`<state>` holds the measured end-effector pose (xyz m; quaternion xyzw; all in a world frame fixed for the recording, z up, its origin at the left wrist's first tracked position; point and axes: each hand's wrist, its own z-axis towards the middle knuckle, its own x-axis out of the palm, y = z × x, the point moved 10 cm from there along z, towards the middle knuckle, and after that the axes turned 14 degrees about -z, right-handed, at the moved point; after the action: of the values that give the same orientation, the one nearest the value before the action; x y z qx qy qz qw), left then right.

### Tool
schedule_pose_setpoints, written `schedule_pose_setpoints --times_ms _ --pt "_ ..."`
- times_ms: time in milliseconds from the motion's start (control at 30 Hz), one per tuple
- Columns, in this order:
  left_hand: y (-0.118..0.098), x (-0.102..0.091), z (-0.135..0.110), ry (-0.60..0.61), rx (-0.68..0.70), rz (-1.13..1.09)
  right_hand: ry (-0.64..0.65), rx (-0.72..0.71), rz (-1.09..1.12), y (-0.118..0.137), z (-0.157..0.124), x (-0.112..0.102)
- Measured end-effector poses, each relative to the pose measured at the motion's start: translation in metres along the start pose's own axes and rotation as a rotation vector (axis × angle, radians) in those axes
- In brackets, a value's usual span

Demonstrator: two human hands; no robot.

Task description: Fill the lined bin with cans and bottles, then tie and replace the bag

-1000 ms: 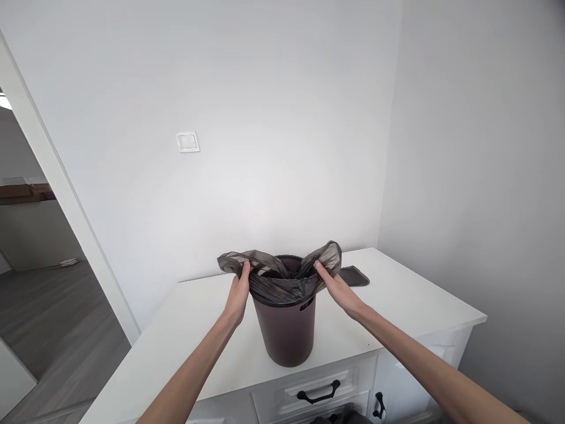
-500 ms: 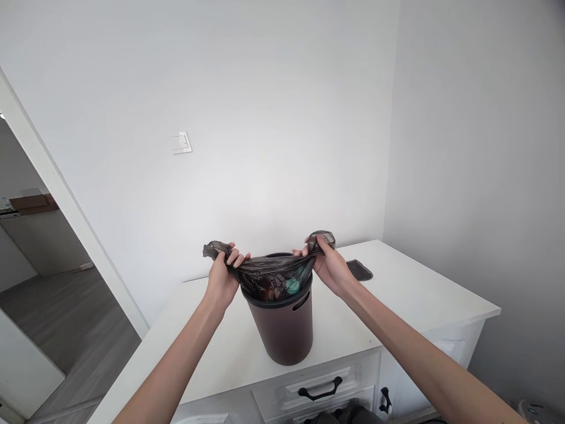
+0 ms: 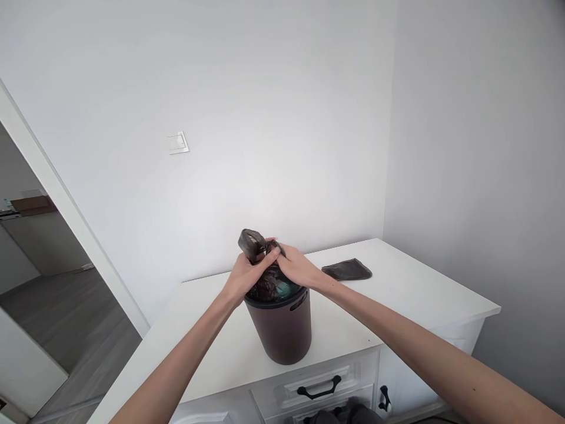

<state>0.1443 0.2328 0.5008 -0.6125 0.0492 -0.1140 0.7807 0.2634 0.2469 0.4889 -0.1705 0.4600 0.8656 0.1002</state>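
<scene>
A dark brown plastic bin (image 3: 282, 330) stands on a white cabinet top (image 3: 397, 300). A thin dark bin bag (image 3: 252, 242) lines it, with rubbish showing through at the rim. My left hand (image 3: 245, 274) and my right hand (image 3: 296, 266) meet above the middle of the bin. Both are closed on the gathered ends of the bag. A bunched end of the bag sticks up above my left fingers.
A folded dark bag (image 3: 347, 270) lies flat on the cabinet top behind the bin to the right. Drawers with black handles (image 3: 318, 389) run along the cabinet front. A wall switch (image 3: 178, 142) is on the wall; a doorway opens at the left.
My hands held the two bag ends apart at either side of the bin. They have come together over the bin's middle, bunching the bag's ends together there.
</scene>
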Motion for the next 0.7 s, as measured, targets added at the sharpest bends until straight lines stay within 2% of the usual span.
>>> schedule_pose_setpoints --times_ms 100,200,267,367,467,600,700 --pt "0.006 -0.010 -0.001 -0.081 0.036 -0.066 0.106 -0.023 -0.019 0.021 -0.013 0.009" --pt "0.016 -0.024 -0.002 -0.165 0.065 -0.162 0.193 0.063 0.131 0.017 -0.030 0.013" --pt "0.023 -0.027 -0.002 -0.154 0.057 -0.178 0.179 0.101 0.242 0.009 -0.037 0.010" --pt "0.025 -0.026 -0.003 -0.071 0.056 -0.218 0.052 0.090 0.350 -0.001 -0.040 -0.003" --pt "0.008 -0.028 -0.006 0.009 0.099 -0.221 -0.069 0.099 0.375 -0.007 -0.032 -0.012" --pt "-0.034 -0.033 -0.015 0.032 0.168 0.131 -0.194 0.166 0.267 -0.006 -0.017 -0.016" --pt "-0.062 -0.025 -0.021 0.107 0.237 0.336 -0.166 0.152 0.128 0.012 -0.013 -0.008"
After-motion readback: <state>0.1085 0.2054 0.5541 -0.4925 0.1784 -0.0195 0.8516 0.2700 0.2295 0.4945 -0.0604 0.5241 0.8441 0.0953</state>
